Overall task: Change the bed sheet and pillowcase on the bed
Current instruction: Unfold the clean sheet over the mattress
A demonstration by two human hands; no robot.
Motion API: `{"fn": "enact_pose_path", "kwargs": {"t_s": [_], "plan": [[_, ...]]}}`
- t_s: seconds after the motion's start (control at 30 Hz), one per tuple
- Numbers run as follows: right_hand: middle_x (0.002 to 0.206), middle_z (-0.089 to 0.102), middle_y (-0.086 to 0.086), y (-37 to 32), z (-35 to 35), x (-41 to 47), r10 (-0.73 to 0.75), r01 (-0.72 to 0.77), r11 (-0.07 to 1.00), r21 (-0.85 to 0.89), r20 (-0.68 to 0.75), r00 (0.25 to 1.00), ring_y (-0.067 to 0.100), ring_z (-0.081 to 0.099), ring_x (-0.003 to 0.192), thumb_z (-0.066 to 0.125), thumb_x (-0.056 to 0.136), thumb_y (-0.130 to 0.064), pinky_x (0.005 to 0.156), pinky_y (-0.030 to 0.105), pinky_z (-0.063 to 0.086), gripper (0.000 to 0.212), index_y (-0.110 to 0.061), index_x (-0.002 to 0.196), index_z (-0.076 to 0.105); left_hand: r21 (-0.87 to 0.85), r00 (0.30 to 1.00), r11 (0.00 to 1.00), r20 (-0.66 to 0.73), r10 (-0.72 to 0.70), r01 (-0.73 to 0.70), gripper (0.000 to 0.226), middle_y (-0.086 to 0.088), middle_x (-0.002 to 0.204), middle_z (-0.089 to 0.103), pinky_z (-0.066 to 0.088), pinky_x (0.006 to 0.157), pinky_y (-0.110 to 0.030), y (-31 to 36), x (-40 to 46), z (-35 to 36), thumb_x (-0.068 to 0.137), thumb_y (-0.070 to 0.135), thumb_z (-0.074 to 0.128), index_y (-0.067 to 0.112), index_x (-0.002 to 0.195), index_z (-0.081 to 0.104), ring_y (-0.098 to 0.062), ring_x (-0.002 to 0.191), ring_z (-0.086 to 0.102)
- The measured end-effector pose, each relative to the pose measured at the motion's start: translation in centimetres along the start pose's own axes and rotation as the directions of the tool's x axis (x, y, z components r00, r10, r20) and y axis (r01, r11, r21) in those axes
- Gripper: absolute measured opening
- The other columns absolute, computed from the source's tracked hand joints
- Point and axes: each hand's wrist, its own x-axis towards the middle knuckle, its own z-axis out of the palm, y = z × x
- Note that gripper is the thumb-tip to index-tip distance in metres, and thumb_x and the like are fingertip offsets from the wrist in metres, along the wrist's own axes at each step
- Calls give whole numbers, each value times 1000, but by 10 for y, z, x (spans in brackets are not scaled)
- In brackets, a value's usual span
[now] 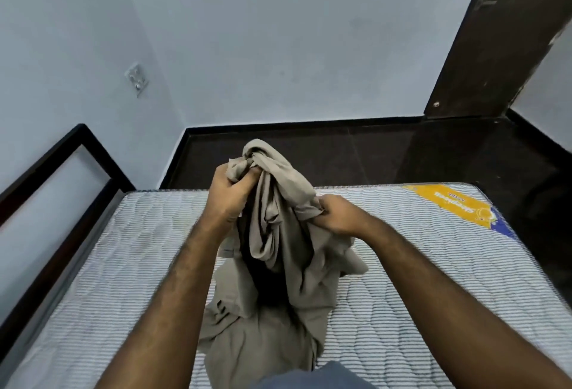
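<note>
A bunched grey-beige bed sheet (pixel 278 234) is held up over the middle of the bare striped mattress (pixel 418 265), its lower folds trailing toward 6 o'clock. The left hand (pixel 230 193) is clenched around the top wad; the right hand (pixel 335 213), at 3 o'clock, pinches an edge. It is judged soft, light and limp, best taken by corners or hem. Corners are buried in folds; no pillow is seen.

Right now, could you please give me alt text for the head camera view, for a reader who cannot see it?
Both hands grip a bunched beige sheet above a bare striped mattress: the left hand holds it high, the right hand lower. Its lower end trails onto the mattress. Beyond are a dark floor and pale walls.
</note>
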Motion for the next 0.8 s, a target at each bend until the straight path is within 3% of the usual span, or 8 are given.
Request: {"fn": "enact_pose_path", "kwargs": {"t_s": [0.1, 0.2, 0.33, 0.47, 0.57, 0.67, 0.73, 0.8], "plan": [[116, 68, -2, -2, 26, 3, 46, -43, 982, 183, -14, 999, 14, 69, 92, 76, 82, -30, 84, 29, 54, 80, -32, 151, 37, 8, 999, 1000, 16, -29, 29, 22, 6, 73, 67, 51, 70, -24, -8, -11, -12, 100, 11, 63, 10, 79, 68, -8, 77, 63], [140, 53, 1, 3, 53, 8, -21, -3, 954, 301, 76, 997, 13, 61, 116, 86, 73, -30, 97, 23, 50, 119, -22, 160, 5, -144, 998, 988, 29, -60, 63, 27, 10, 67, 61, 48, 65, -20, -12, -22, -23, 98, 12, 65, 14, 71, 64, -4, 69, 58], [132, 48, -8, -3, 91, 0, 3, -17, 999, 31, 399, 917, 4, 46, 123, 84, 70, -52, 97, 6, 35, 103, -7, 150, 40, -277, 995, 961, -102, -22, -7, 13, 5, 79, 69, 52, 73, -29, -3, -26, -39, 80, 36, 74, 23, 79, 73, -11, 78, 63], [135, 61, 8, 8, 122, 7, 192, -170, 981, -94, 323, 927, 26, 58, 126, 78, 73, -49, 98, 21, 41, 79, -12, 138, 56, 246, 998, 967, -14, -59, 61, 23, 6, 84, 76, 57, 80, -38, -16, -31, -69, 77, 46, 72, 25, 86, 75, -13, 85, 71], [116, 69, 6, 13, 125, 15, 371, -399, 877, -268, -151, 916, 30, 66, 108, 58, 88, -36, 84, 38, 50, 26, -27, 112, 62, 836, 962, 518, -41, -270, 181, 53, 7, 82, 72, 54, 72, -39, -38, -44, -103, 66, 76, 65, 28, 89, 71, -19, 83, 68], [100, 67, 6, 10, 125, 22, 302, -408, 894, -184, -425, 853, 36, 66, 92, 54, 89, -24, 73, 42, 48, 18, -25, 106, 49, 983, 904, 124, -74, -421, 138, 52, 0, 94, 72, 53, 75, -36, -69, -61, -129, 77, 74, 65, 28, 101, 71, -27, 95, 68], [106, 69, 8, 17, 136, 36, 354, -401, 867, -296, -200, 914, 35, 66, 100, 60, 86, -28, 77, 41, 50, 29, -26, 115, 53, 990, 824, -17, -123, -554, 137, 48, -5, 108, 71, 54, 84, -38, -96, -71, -141, 81, 62, 67, 24, 110, 68, -29, 104, 67], [129, 65, 13, 34, 158, 41, 530, -414, 804, -428, 199, 824, 33, 62, 119, 65, 86, -40, 95, 41, 52, 49, -22, 131, 58, 989, 704, -110, -147, -695, 98, 50, -6, 119, 67, 52, 88, -39, -128, -80, -149, 81, 52, 71, 20, 119, 62, -29, 112, 65]]}}
